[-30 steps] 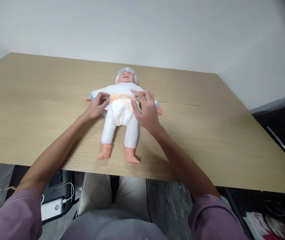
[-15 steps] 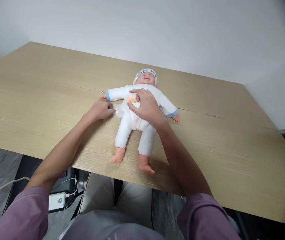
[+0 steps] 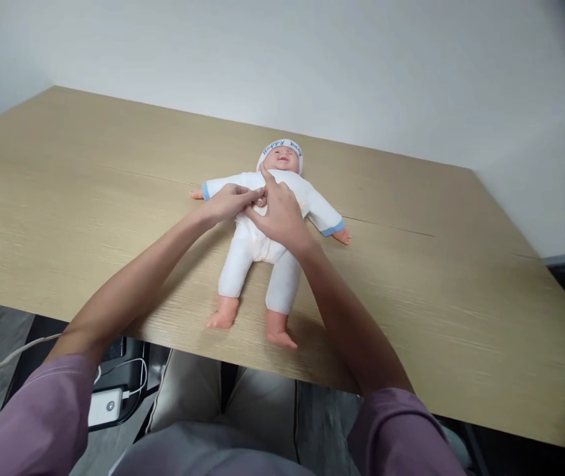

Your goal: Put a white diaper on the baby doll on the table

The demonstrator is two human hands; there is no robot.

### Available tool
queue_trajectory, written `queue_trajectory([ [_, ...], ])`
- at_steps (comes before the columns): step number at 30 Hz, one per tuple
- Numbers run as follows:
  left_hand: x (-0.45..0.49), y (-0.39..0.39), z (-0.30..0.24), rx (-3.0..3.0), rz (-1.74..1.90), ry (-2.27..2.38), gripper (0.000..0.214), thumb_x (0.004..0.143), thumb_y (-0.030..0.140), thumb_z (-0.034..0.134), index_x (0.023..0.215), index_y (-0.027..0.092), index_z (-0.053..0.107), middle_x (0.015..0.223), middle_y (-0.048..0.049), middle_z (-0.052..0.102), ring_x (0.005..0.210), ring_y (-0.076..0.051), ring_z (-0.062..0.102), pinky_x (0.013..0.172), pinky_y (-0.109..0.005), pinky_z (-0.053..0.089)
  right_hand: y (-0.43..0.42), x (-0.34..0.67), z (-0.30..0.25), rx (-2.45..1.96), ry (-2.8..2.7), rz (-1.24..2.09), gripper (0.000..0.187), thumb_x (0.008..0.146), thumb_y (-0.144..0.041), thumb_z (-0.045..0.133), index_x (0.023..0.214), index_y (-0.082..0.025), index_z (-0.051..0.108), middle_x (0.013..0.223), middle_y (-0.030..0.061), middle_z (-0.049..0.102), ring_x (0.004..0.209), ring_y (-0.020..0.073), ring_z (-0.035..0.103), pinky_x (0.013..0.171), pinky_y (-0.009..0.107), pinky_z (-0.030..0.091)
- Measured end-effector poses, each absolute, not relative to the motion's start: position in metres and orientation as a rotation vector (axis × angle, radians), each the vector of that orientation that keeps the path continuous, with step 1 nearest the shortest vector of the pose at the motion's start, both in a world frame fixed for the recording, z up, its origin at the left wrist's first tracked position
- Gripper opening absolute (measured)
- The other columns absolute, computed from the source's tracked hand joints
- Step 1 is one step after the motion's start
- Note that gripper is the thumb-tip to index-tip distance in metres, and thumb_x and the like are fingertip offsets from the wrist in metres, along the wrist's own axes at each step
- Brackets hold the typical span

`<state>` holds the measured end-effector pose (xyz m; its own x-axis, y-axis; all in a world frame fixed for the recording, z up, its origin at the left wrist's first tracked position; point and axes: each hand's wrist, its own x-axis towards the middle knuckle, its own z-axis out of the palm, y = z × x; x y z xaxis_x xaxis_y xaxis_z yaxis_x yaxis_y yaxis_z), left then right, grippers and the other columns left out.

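A baby doll (image 3: 286, 180) in white clothes with blue cuffs lies on its back, its feet towards me. A white diaper (image 3: 263, 246) is around its hips. My left hand (image 3: 230, 201) lies over the doll's belly, with thumb and fingers closed on the diaper's side flap, most of which they hide. My right hand (image 3: 285, 215) rests on the front of the diaper. Its index finger points up towards the doll's chin, its thumb is spread to the left, and the other fingers are bent. The fingertips of both hands meet over the belly.
The doll lies on a wide wooden table (image 3: 113, 145) with a pale wall (image 3: 312, 66) behind it. Below the near edge, at lower left, a white power bank (image 3: 104, 407) with a cable rests on a black surface.
My left hand has moved right and up, from the diaper's spread-out flap beside the doll onto its belly. My right index finger has straightened. The view has shifted slightly.
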<state>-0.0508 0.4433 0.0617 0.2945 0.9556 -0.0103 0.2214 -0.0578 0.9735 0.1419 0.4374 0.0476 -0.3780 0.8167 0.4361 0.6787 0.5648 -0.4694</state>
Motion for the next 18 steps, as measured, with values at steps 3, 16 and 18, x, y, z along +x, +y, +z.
queue_trajectory([
  [3,-0.044,0.447,0.044,1.411,1.084,1.071,0.047,0.109,0.064,0.068,0.097,0.019,0.071,0.083,-0.0038,0.062,0.072,-0.016,0.055,0.07,-0.032,0.043,0.442,0.143,0.046,-1.194,-2.132,0.292,0.068,0.108,-0.029,0.061,0.174,-0.019,0.047,0.11,0.0115,0.075,0.11,0.0345,0.066,0.106,0.055,0.055],
  [16,-0.056,0.454,0.001,1.651,1.179,0.978,0.068,0.095,0.09,0.072,0.093,0.024,0.054,0.083,0.001,0.049,0.077,-0.018,0.046,0.074,-0.034,0.043,0.447,0.148,0.046,-1.131,-2.016,0.353,0.059,0.102,-0.008,0.054,0.16,-0.021,0.057,0.116,0.0098,0.068,0.11,0.0267,0.066,0.108,0.047,0.06],
  [18,-0.053,0.452,0.003,1.685,1.238,1.069,0.059,0.102,0.081,0.071,0.097,0.024,0.056,0.089,-0.0015,0.054,0.082,-0.02,0.05,0.078,-0.035,0.045,0.445,0.148,0.049,-1.134,-1.981,0.328,0.058,0.1,-0.006,0.052,0.154,-0.023,0.062,0.124,0.0105,0.066,0.113,0.0261,0.066,0.111,0.048,0.06],
])
